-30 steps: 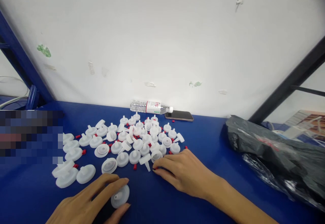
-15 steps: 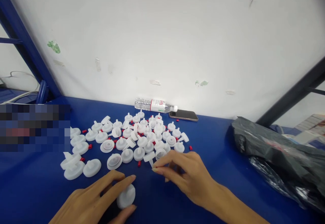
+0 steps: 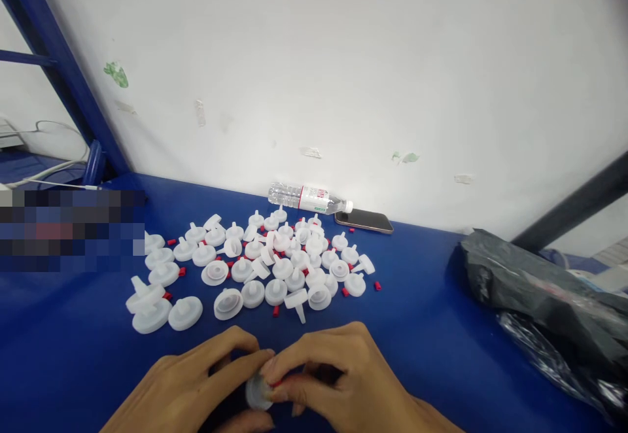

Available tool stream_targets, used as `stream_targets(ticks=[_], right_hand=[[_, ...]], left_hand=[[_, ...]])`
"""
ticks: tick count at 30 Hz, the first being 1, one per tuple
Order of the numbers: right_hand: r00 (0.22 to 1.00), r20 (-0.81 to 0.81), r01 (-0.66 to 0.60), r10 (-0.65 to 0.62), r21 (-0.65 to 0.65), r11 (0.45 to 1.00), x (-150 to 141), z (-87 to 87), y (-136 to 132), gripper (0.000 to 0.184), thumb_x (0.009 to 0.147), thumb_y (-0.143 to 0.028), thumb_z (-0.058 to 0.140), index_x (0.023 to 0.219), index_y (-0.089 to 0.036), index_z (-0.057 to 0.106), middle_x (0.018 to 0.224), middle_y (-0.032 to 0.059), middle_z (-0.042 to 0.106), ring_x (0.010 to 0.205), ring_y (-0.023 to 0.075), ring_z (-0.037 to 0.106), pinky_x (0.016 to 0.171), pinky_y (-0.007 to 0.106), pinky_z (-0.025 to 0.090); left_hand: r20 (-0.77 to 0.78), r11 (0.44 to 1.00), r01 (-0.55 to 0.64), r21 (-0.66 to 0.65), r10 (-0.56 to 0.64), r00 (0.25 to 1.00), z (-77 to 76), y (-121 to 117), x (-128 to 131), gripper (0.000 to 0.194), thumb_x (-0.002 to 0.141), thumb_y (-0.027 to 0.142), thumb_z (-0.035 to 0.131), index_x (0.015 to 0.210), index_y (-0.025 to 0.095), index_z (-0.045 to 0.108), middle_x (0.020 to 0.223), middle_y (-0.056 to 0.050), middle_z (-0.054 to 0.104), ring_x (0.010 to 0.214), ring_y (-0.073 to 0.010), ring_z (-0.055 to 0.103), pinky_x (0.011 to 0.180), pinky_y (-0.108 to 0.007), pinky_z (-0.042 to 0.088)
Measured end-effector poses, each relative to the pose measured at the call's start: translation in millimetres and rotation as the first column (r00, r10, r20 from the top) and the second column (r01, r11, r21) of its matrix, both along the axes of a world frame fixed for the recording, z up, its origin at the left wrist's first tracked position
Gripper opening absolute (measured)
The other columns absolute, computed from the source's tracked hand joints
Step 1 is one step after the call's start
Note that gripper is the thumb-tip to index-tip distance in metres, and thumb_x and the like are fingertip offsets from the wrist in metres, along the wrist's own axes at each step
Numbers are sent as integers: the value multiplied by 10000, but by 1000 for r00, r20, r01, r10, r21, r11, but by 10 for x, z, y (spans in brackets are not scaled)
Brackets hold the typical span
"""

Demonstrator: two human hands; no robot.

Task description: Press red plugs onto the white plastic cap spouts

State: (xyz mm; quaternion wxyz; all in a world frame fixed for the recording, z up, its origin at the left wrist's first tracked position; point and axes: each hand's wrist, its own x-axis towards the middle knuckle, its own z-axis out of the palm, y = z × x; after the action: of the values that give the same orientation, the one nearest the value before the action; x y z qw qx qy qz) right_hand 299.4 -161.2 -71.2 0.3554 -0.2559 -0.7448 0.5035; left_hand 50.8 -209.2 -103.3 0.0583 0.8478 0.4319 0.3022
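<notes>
My left hand [image 3: 206, 381] is closed around a white plastic nozzle cap [image 3: 258, 394] near the front edge of the view. My right hand [image 3: 333, 374] meets it there, thumb and forefinger pinching a small red tip cap [image 3: 276, 384] against the nozzle side of the white cap. Fingers hide most of both pieces, so I cannot tell whether the red one sits on the spout. Just beyond the hands lies a spread of white nozzle caps [image 3: 252, 294], some upright and some tipped over. Small red tip caps [image 3: 275, 311] are scattered among them.
A clear water bottle [image 3: 314, 199] lies on its side by the wall, with a dark phone [image 3: 367, 220] beside it. Black plastic bags [image 3: 530, 289] rest at the right of the blue table [image 3: 417, 328]. Blue frame posts [image 3: 63, 67] stand at left.
My right hand has moved left and toward me, from beside a tipped nozzle cap to the one in my left hand. A red tip cap now shows in its pinch. The view has shifted slightly.
</notes>
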Motion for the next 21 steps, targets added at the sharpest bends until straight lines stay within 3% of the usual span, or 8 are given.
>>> stream_targets(ticks=[3, 8, 15, 21], right_hand=[[1000, 28, 9, -9, -4, 1000, 1, -1, -15, 275, 989, -424, 839, 992, -161, 918, 791, 76, 846, 594, 114, 747, 583, 129, 543], [999, 29, 11, -15, 126, 992, 5, 40, -20, 188, 1003, -311, 826, 996, -145, 913, 862, 79, 860, 605, 101, 751, 583, 120, 542], [997, 79, -52, 28, 331, 942, -4, 18, -20, 196, 1059, -232, 750, 1139, -132, 898, 1058, 107, 883, 945, 159, 862, 873, 128, 613], [994, 92, 31, -55, 242, 970, 24, 27, -27, 127, 992, -178, 806, 1081, -189, 897, 989, 47, 855, 759, 107, 770, 703, 144, 569]], left_hand=[[-2, 1000, 2, -14, -2, 1000, 4, 2, 8, 289, 1090, 630, 577, 1263, 450, 723, 1085, 94, 811, 814, -70, 818, 717, -95, 613], [39, 999, -40, 31, 39, 998, 33, -18, 66, 446, 1095, 671, 531, 1493, 474, 577, 1055, 112, 850, 771, -77, 833, 699, -84, 613], [-44, 979, -175, 110, 180, 983, -86, -102, 43, 553, 1084, 732, 470, 1587, 506, 510, 1166, 100, 883, 912, -158, 878, 748, -173, 674], [-38, 980, -94, 173, 102, 994, 93, -93, 90, 488, 1131, 600, 473, 1582, 420, 521, 1184, 53, 865, 753, -110, 833, 606, -138, 616]])
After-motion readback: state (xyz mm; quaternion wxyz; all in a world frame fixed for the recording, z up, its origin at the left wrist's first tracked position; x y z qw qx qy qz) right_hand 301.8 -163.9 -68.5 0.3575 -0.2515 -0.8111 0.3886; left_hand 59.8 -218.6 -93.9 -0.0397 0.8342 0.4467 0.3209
